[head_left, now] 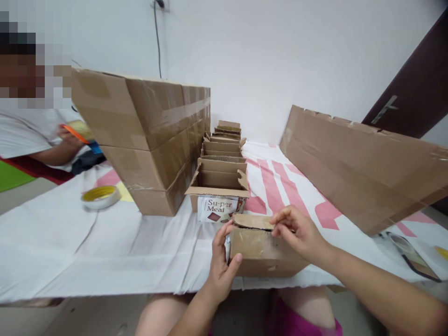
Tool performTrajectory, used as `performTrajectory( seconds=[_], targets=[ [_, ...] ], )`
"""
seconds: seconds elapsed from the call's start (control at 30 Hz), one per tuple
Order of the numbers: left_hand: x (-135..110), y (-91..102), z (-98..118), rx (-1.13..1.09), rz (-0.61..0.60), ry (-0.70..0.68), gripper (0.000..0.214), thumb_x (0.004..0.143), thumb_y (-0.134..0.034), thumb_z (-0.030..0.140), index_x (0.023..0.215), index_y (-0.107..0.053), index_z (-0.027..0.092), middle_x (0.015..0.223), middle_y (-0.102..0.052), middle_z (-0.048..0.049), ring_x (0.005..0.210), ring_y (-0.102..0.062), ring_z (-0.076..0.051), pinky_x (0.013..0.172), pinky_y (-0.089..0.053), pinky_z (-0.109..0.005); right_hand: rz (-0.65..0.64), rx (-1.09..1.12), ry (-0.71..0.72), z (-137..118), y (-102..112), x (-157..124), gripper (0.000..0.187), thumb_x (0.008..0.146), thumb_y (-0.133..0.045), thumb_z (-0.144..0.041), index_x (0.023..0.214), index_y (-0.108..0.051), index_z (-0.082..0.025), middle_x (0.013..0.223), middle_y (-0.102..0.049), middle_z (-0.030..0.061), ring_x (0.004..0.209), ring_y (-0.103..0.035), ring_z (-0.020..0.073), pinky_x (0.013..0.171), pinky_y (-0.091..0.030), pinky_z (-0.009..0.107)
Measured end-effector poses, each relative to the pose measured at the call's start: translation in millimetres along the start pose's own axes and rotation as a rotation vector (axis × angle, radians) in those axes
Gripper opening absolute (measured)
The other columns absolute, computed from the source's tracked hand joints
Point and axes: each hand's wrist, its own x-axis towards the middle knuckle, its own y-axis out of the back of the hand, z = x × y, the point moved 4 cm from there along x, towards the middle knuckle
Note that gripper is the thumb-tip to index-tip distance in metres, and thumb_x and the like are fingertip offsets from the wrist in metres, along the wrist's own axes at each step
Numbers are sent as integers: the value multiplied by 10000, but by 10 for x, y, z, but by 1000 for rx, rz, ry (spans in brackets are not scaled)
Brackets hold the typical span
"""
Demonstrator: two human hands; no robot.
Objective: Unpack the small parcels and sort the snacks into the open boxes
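Note:
A small brown cardboard box (261,252) rests at the near edge of the white cloth, right in front of me. My left hand (220,261) grips its left end, thumb on the front face and fingers curled round the side. My right hand (297,231) pinches the box's top flap (252,221) at its right end and holds it partly folded over. Behind it stands an open box printed "Su-per Meal" (219,196).
A row of open small boxes (222,149) runs back toward the wall. Stacked taped cartons (147,140) stand left, a flattened carton (364,168) leans right. A tape roll (100,196) lies left. Another person (38,135) sits far left. A dark flat object (411,254) lies right.

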Motion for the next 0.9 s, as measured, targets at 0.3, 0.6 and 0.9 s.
performTrajectory(
  seconds=[0.3, 0.6, 0.9],
  targets=[
    [102, 25, 123, 363, -45, -171, 251, 906, -440, 291, 1127, -537, 219, 1405, -339, -125, 1388, -267, -336, 1089, -285, -558, -77, -185, 161, -8, -17, -96, 241, 844, -409, -60, 806, -604, -196, 792, -628, 36, 764, -591, 158, 699, -479, 297],
    [159, 37, 148, 352, -148, -221, 254, 907, -423, 267, 1144, -489, 205, 1370, -407, -137, 1388, -285, -331, 1089, -294, -559, -14, -184, 90, 50, 54, -57, 188, 932, -467, -283, 771, -528, -205, 758, -552, 21, 695, -533, 151, 643, -437, 287],
    [140, 26, 111, 316, -144, -192, 249, 909, -423, 273, 1141, -484, 205, 1361, -381, -137, 1372, -294, -327, 1084, -296, -557, -146, -317, -3, 161, -8, 88, 122, 841, -531, -109, 872, -609, -197, 847, -624, 35, 765, -593, 154, 693, -476, 278]
  ],
)
